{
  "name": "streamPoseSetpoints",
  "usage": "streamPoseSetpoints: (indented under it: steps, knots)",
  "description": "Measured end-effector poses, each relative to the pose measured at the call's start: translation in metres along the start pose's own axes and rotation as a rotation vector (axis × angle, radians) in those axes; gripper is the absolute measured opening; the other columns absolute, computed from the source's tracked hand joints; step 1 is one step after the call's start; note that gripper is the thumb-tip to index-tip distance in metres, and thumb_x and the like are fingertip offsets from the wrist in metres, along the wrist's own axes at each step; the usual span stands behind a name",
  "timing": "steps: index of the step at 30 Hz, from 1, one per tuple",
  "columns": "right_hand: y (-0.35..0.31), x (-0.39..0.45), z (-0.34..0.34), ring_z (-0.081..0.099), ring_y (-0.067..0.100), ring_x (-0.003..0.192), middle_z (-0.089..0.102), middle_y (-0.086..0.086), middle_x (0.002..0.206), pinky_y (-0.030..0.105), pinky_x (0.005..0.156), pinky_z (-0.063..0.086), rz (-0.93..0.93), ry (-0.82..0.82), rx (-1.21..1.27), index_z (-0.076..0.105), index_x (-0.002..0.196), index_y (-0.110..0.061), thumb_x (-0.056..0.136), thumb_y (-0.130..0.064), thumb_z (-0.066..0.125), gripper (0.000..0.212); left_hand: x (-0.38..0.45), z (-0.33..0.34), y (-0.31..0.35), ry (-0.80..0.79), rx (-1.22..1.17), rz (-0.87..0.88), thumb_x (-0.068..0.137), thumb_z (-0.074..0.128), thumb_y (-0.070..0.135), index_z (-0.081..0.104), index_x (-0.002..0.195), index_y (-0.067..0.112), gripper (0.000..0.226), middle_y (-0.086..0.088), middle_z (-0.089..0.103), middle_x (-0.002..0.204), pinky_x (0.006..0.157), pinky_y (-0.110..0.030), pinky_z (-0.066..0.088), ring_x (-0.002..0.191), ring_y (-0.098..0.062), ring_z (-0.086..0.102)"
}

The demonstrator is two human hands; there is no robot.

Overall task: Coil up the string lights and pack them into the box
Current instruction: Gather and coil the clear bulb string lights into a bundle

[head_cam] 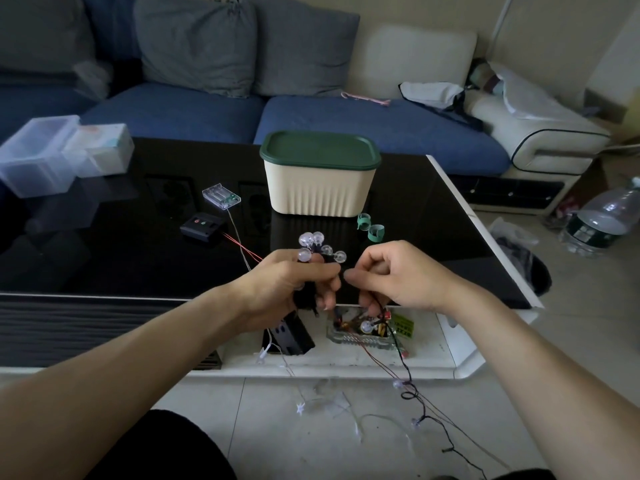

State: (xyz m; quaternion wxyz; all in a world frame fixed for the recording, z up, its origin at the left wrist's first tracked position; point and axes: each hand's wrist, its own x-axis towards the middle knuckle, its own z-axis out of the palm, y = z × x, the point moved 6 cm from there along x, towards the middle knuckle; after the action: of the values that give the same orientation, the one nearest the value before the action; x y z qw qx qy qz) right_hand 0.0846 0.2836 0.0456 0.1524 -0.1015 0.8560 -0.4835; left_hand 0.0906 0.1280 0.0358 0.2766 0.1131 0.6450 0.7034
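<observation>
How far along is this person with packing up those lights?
Early on. The left hand grips a small coiled bundle of bulbs, and the right hand pinches the black wire feeding it. Much wire trails over the floor, and the green-lidded box is shut, nothing packed.

Two bare forearms, no sleeves, no rings, dark trousers (166, 452) at the knees

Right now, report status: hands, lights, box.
Left hand grips coiled string lights. Right hand pinches the trailing wire. Box behind, green lid still on.
</observation>
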Motion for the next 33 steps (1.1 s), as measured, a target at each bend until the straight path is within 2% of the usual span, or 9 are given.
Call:
streamPoseSetpoints:
  steps: [3,9,13,15,20,24,27,30,33]
  knots:
    - [0.003,0.003,0.008,0.068,0.024,0.058,0.072,0.009,0.067,0.036,0.059,0.055,0.018,-0.007,-0.003,0.064,0.094,-0.004,0.096,-0.029,0.065,0.025,0.001,-0.003,-0.002,0.048,-0.034,0.012,0.098,0.052,0.012,0.061,0.097,-0.010,0.024,-0.010,0.067,0.066,0.063,-0.024,0.049,0.058,-0.015,0.060]
    - [0.001,0.007,0.021,0.064,0.018,0.052,0.070,0.004,0.065,0.025,0.049,0.049,-0.004,-0.026,-0.080,0.065,0.089,-0.008,0.097,-0.028,0.065,0.022,-0.003,0.002,0.002,0.048,-0.095,-0.044,0.098,0.051,0.022,0.059,0.104,-0.009,0.033,-0.009,0.069,0.065,0.055,-0.019,0.048,0.052,-0.013,0.060]
    - [0.000,0.007,0.023,0.064,0.019,0.056,0.070,0.006,0.071,0.038,0.059,0.053,-0.029,-0.027,-0.154,0.068,0.088,-0.008,0.096,-0.018,0.065,0.014,-0.002,-0.003,-0.001,0.080,-0.187,-0.075,0.101,0.047,0.032,0.056,0.085,0.004,0.033,-0.016,0.070,0.079,0.055,-0.024,0.050,0.058,-0.021,0.064]
    - [0.000,0.007,0.024,0.063,0.015,0.058,0.070,0.008,0.073,0.036,0.061,0.052,-0.037,-0.044,-0.156,0.068,0.087,-0.009,0.095,-0.018,0.066,0.012,-0.001,-0.005,-0.002,0.096,-0.214,-0.078,0.103,0.043,0.034,0.052,0.083,0.008,0.034,-0.019,0.070,0.080,0.053,-0.027,0.050,0.058,-0.025,0.064]
    - [0.004,0.007,0.028,0.064,0.014,0.062,0.072,0.018,0.078,0.033,0.067,0.051,0.026,-0.107,-0.084,0.067,0.090,0.004,0.086,-0.047,0.070,0.051,-0.003,-0.006,0.004,0.137,-0.274,-0.055,0.103,0.041,0.035,0.047,0.076,0.011,0.038,-0.019,0.069,0.074,0.049,-0.026,0.051,0.057,-0.026,0.066]
    - [0.005,0.007,0.022,0.072,0.018,0.082,0.077,0.005,0.085,0.035,0.083,0.053,0.015,-0.095,-0.091,0.068,0.067,-0.019,0.089,-0.049,0.066,0.037,-0.002,-0.016,0.011,0.250,-0.352,-0.008,0.105,0.039,0.036,0.047,0.071,0.013,0.041,-0.014,0.071,0.071,0.048,-0.023,0.051,0.061,-0.024,0.071]
    - [0.012,0.006,0.020,0.072,0.029,0.084,0.075,0.003,0.078,0.042,0.089,0.055,0.096,-0.130,0.048,0.065,0.079,-0.009,0.098,-0.041,0.059,0.037,0.000,-0.027,0.017,0.302,-0.473,0.056,0.106,0.034,0.036,0.046,0.072,0.013,0.043,-0.014,0.072,0.075,0.053,-0.023,0.054,0.072,-0.027,0.074]
    - [0.015,0.004,0.021,0.061,0.022,0.064,0.061,0.004,0.068,0.032,0.067,0.052,0.172,-0.163,0.191,0.059,0.088,-0.005,0.102,-0.043,0.049,0.041,0.002,-0.035,0.019,0.295,-0.553,0.098,0.107,0.031,0.036,0.046,0.071,0.012,0.045,-0.020,0.074,0.091,0.067,-0.028,0.061,0.088,-0.033,0.074]
    - [0.018,0.006,0.016,0.050,0.016,0.053,0.057,0.006,0.067,0.029,0.058,0.043,0.179,-0.108,0.082,0.062,0.088,-0.007,0.105,-0.042,0.045,0.042,0.003,-0.039,0.020,0.279,-0.614,0.125,0.107,0.030,0.034,0.045,0.071,0.011,0.046,-0.028,0.070,0.108,0.086,-0.037,0.059,0.100,-0.038,0.070]
